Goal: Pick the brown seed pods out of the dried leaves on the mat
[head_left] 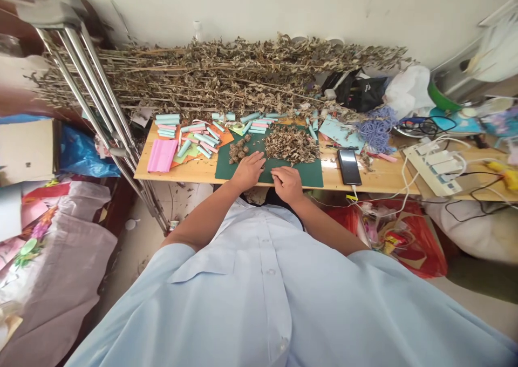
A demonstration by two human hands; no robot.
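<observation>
Head view, with the green mat as the clock's centre: the wooden tabletop is the broadest thing, running from 9 to 3 o'clock. Along its back, toward 12, lies a long heap of dried stems, brown-grey with curled leaves. Below the tabletop at 4 o'clock, a red plastic bag gapes, holding a jumble of crumpled pieces, some yellow and red; most are too small to identify. The mat itself is dark green, its near edge close to the edge of the tabletop. At 2 o'clock stand a white plastic bag, contents hidden, and just beyond it a green bowl-like vessel, its inside hard to make out.

On the mat toward 2 o'clock is the leaf pile, a loose, low mound of dry, crinkled flakes in mixed browns. Near its front edge sits the right hand, toward 5 o'clock, fingers curled in; whether its grip pinches anything, I cannot tell. At 8 o'clock the left hand has fingers fairly straight, reaching toward the gap between pile and balls; I cannot tell whether its grip holds anything. Just beyond that hand, at 10, rests a cluster of leaf balls, brown, rough and rounded. Smallest are the paper rolls, pale blue and pink, at 10 o'clock past the balls.
</observation>
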